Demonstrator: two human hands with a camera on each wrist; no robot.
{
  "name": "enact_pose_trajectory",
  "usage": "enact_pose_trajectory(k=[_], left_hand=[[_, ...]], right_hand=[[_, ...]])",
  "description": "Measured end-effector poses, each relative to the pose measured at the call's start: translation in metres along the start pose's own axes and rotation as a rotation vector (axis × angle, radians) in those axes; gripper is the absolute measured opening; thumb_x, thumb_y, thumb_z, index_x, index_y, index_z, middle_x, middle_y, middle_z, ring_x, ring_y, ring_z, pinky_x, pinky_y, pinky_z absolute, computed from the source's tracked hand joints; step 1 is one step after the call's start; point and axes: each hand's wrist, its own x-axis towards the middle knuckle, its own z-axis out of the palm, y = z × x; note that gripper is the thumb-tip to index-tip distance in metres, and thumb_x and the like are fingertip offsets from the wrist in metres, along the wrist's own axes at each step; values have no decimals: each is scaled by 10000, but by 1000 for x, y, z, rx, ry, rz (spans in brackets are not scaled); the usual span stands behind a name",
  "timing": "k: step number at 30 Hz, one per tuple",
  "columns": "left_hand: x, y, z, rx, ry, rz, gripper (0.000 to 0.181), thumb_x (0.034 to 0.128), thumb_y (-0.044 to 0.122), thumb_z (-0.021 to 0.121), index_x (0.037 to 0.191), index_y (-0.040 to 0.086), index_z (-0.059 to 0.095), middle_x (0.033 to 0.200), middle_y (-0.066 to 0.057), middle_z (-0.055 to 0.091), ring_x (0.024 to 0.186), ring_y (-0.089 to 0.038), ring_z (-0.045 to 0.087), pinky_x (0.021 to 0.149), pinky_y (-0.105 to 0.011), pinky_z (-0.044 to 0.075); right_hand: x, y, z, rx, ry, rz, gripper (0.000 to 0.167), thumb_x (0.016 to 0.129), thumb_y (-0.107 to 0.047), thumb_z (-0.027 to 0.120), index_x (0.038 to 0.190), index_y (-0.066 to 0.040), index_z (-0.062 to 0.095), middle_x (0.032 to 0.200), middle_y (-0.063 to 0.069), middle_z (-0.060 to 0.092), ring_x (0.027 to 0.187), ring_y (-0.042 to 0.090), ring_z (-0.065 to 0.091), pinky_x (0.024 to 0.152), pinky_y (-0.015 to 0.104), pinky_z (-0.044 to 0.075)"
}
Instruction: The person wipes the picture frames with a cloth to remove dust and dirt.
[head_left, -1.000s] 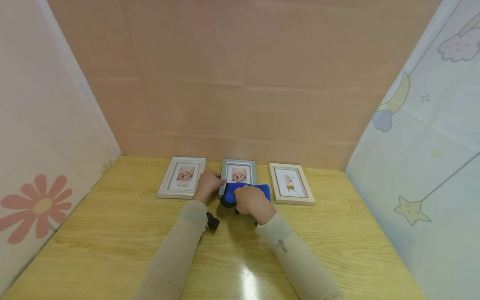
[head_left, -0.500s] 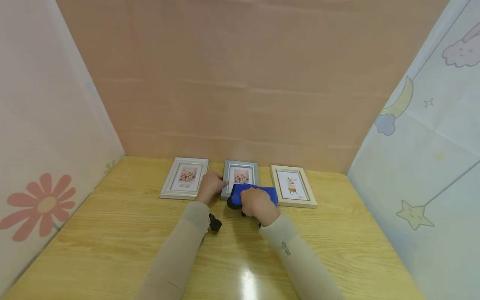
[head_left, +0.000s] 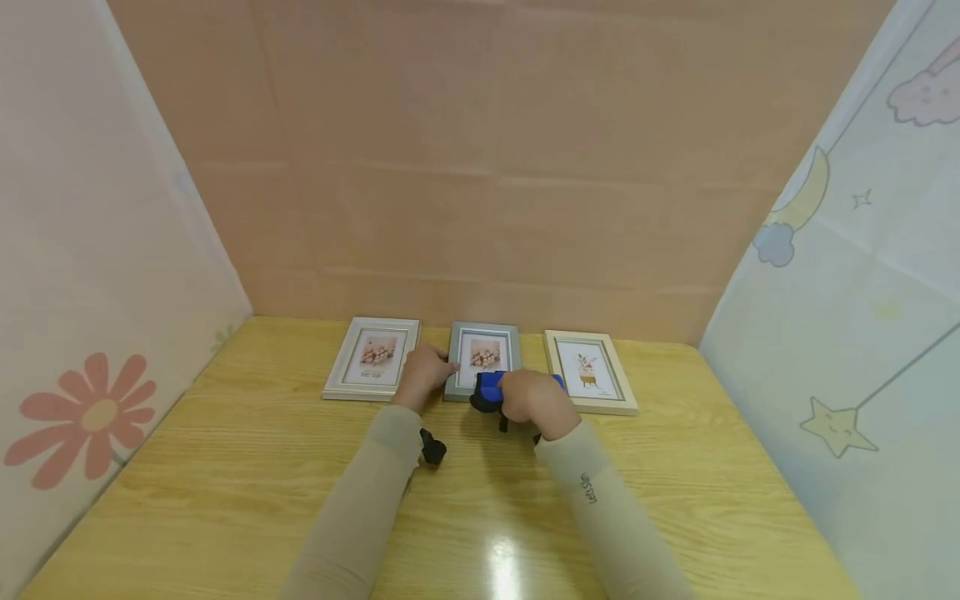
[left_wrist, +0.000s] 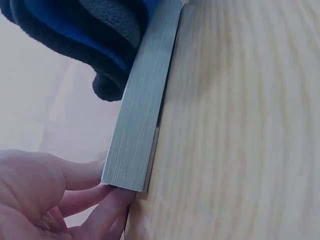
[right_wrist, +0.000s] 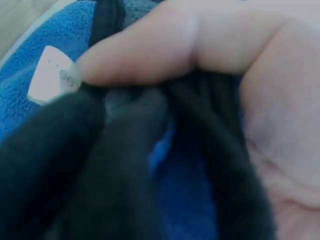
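Note:
The grey picture frame (head_left: 483, 362) lies flat in the middle of a row of three. My left hand (head_left: 424, 372) pinches its left side; in the left wrist view the thumb is on the frame's face and the fingers (left_wrist: 107, 212) are at its edge. My right hand (head_left: 537, 400) grips a bunched blue cloth (head_left: 491, 388) with black trim, over the frame's lower right corner, which it hides. In the right wrist view the cloth's dark folds hang below the thumb, and a small white tag (right_wrist: 54, 76) shows.
A white picture frame (head_left: 339, 367) lies to the left, near my left forearm. To the right is a cream picture frame (head_left: 619, 379), close to the cloth. All rest on the wooden table (head_left: 225, 467), before a brown backdrop (head_left: 480, 208). Printed side panels flank it.
My right hand has slid to the right with the blue cloth, across the lower part of the grey frame, uncovering more of its picture. The left hand stays on the frame's left side.

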Motion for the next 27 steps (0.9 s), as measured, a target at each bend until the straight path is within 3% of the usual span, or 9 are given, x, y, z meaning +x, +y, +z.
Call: enact_pose_trajectory(k=[3,5,8,15,21,27], left_hand=[[1,0,-1,-2,-11,-9,413,1011,286,776,1353,55,765,1420,-184,736,1324,-371,691,1106,-494,584],[2,0,-2,7,-7,-4,404,1010,286,775,1352,71,770,1423,-175,738,1330,-371,689,1111,-492,581],[3,0,-1,14,1,1,379,1000,286,788,1325,92,791,1397,-165,755,1300,-361,707,1094,-482,589],[1,1,0,23,-1,-1,382,1002,291,793,1321,83,792,1396,-162,756,1310,-359,701,1107,-480,582],[3,1,0,49,-6,3,393,1004,292,791,1321,59,786,1395,-165,756,1294,-343,703,1116,-473,576],[4,1,1,93,-16,23,376,1005,302,790,1307,78,798,1392,-150,761,1303,-337,705,1108,-461,580]], right_hand=[[1,-3,2,-9,11,-41,371,1029,-45,637,1384,-91,735,1344,131,753,1049,268,669,922,432,563],[2,-9,5,-27,26,-87,417,1030,-56,641,1435,-122,716,1436,134,730,1208,293,705,1000,457,592],[6,-15,8,-33,30,-138,488,1041,-65,639,1514,-180,664,1554,121,662,1411,323,650,1098,469,582],[13,-3,6,21,20,-77,493,1034,-28,624,1501,-178,675,1546,113,668,1335,281,687,1055,452,589],[30,19,9,14,120,-51,456,1054,-30,627,1487,-161,686,1509,155,689,1402,364,656,1148,544,559],[54,39,17,49,146,-59,559,1064,14,582,1603,-134,555,1707,235,455,1627,419,394,1321,563,372]])
